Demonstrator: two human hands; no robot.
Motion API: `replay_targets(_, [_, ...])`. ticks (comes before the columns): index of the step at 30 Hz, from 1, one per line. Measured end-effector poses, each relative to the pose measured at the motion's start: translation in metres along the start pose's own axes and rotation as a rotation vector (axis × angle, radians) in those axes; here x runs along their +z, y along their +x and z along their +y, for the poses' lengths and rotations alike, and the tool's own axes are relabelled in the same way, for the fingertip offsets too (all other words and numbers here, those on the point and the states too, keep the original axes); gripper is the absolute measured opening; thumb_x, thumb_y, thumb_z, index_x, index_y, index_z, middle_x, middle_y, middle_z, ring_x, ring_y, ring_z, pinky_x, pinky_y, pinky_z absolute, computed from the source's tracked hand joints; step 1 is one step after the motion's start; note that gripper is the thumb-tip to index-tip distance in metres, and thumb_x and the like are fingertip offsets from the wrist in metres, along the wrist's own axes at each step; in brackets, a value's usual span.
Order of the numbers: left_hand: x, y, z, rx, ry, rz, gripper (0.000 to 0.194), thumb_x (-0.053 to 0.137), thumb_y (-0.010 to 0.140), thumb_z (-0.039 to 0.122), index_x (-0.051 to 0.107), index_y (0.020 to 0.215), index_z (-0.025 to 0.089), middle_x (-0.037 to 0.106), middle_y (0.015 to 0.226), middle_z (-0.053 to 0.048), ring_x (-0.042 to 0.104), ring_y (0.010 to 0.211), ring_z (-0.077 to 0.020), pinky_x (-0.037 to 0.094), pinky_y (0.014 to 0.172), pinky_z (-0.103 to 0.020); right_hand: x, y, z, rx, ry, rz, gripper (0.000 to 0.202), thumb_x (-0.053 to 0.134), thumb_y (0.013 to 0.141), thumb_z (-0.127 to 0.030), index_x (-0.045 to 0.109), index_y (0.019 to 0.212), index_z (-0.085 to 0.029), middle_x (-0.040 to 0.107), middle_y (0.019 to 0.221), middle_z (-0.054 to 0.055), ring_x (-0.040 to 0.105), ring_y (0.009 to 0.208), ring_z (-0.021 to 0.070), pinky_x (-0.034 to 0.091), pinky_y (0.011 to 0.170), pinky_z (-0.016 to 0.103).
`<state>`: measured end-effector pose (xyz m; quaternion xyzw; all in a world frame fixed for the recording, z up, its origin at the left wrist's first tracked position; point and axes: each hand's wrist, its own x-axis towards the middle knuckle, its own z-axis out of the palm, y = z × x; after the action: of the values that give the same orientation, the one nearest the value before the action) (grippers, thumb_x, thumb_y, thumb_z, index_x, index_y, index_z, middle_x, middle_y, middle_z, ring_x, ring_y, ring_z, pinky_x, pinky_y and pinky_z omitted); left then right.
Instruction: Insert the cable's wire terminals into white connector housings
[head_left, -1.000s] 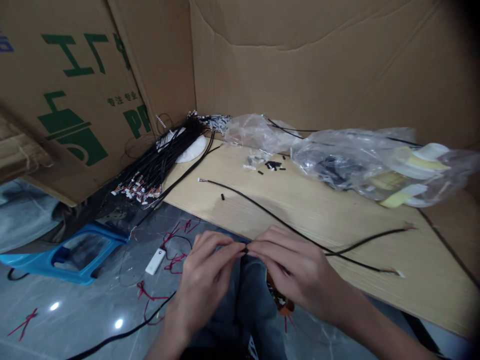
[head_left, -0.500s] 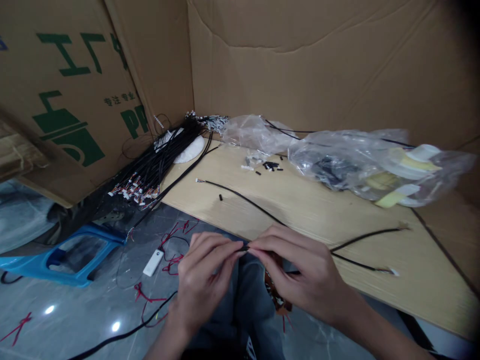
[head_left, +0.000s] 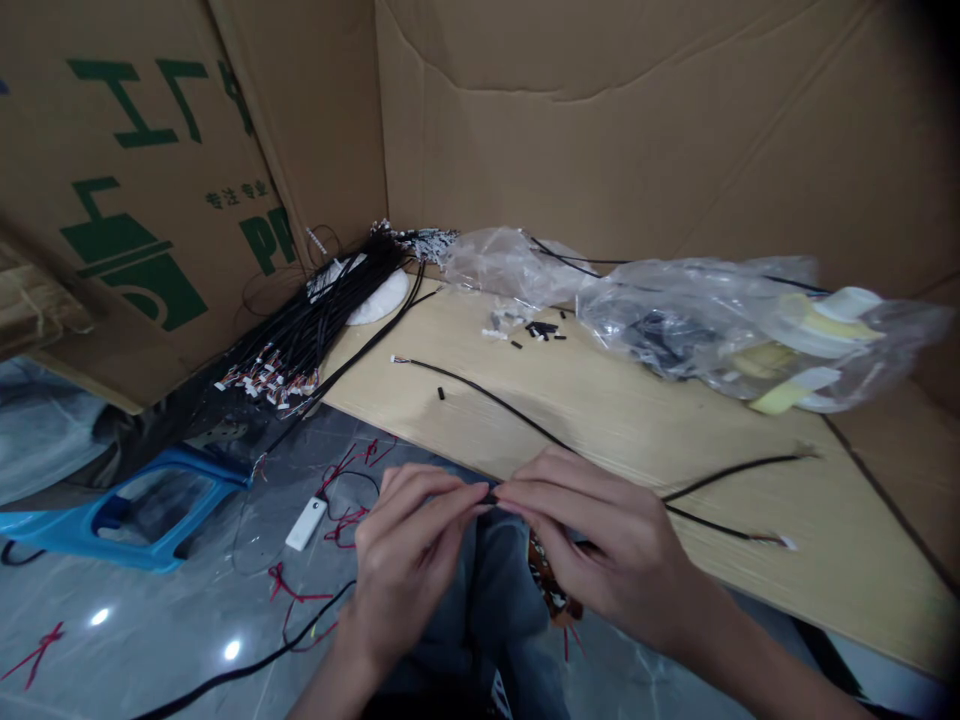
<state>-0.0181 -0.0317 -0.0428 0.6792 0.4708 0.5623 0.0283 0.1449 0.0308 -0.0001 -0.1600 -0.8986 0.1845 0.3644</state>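
My left hand (head_left: pixel 420 545) and my right hand (head_left: pixel 592 545) meet above my lap at the table's front edge. Thumb and fingers of both are pinched together around a small black piece (head_left: pixel 490 498), mostly hidden by the fingertips. Whether it is a cable or a short sleeve I cannot tell. Behind my right hand runs a thin black cable (head_left: pixel 495 400) with a white connector at its far left end. Two black cable branches (head_left: pixel 739 472) come out beyond that hand on the right. A short black tube (head_left: pixel 441 393) lies in front of the cable.
A bundle of black cables (head_left: pixel 341 305) with white connectors fills the table's left end. Clear plastic bags (head_left: pixel 675 320) lie along the cardboard wall (head_left: pixel 637 150). Short black tubes (head_left: pixel 544 328) are scattered near them. A blue plastic stool (head_left: pixel 150 555) and white device (head_left: pixel 306 524) are on the floor.
The fingertips have shifted very slightly around the small black piece. The hands otherwise keep the same place, and the view has tilted a little.
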Motion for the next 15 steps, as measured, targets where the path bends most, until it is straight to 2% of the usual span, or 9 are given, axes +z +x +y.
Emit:
replay_targets(4, [-0.003,-0.002,-0.001,0.029,0.069,-0.051,0.027,0.062,0.078,-0.003,0.066,0.1,0.013,0.063,0.085,-0.004,0.056,0.081,-0.0131,0.043,0.074,-0.029,-0.002,-0.002,0.0,0.022,-0.009,-0.044,0.019,0.052,0.085,0.0,0.063,0.093,-0.013,0.063,0.085,0.006,0.056,0.076,0.0148,0.049,0.067,0.028])
replay_targets(7, [-0.005,-0.002,-0.004,0.087,0.125,-0.14,0.031,0.058,0.081,-0.002,0.064,0.107,0.014,0.062,0.09,-0.005,0.054,0.087,-0.0149,0.041,0.077,-0.031,-0.004,-0.002,0.001,0.154,0.063,-0.073,0.015,0.058,0.085,-0.006,0.063,0.093,-0.017,0.066,0.086,0.002,0.06,0.078,0.0121,0.048,0.071,0.024])
replay_targets(9, [-0.006,-0.001,-0.007,0.108,0.147,-0.211,0.03,0.057,0.083,0.0,0.062,0.109,0.014,0.062,0.093,-0.005,0.053,0.088,-0.0157,0.04,0.078,-0.032,-0.004,-0.001,0.003,0.249,0.104,-0.084,0.026,0.063,0.082,-0.007,0.059,0.103,-0.021,0.067,0.083,-0.002,0.063,0.076,0.0101,0.049,0.072,0.021])
replay_targets(11, [-0.006,0.002,-0.008,0.109,0.152,-0.287,0.027,0.057,0.084,0.004,0.061,0.109,0.013,0.063,0.094,-0.005,0.053,0.087,-0.0161,0.039,0.077,-0.032,-0.003,0.001,0.006,0.317,0.136,-0.098,0.044,0.068,0.078,-0.007,0.049,0.115,-0.023,0.066,0.081,-0.004,0.064,0.072,0.009,0.05,0.071,0.02])
replay_targets(13, [-0.006,0.006,-0.01,0.093,0.138,-0.364,0.023,0.057,0.085,0.006,0.061,0.107,0.014,0.063,0.093,-0.004,0.053,0.086,-0.0157,0.038,0.075,-0.031,-0.002,0.002,0.011,0.366,0.184,-0.123,0.056,0.072,0.075,-0.012,0.042,0.12,-0.023,0.064,0.091,-0.003,0.063,0.069,0.008,0.052,0.07,0.02])
replay_targets(15, [-0.006,0.008,-0.013,0.064,0.117,-0.408,0.018,0.056,0.086,0.007,0.063,0.1,0.015,0.064,0.091,-0.002,0.054,0.085,-0.0147,0.039,0.074,-0.029,-0.002,0.002,0.018,0.409,0.231,-0.163,0.061,0.078,0.07,-0.021,0.04,0.119,-0.023,0.059,0.109,0.002,0.063,0.069,0.0079,0.054,0.07,0.021])
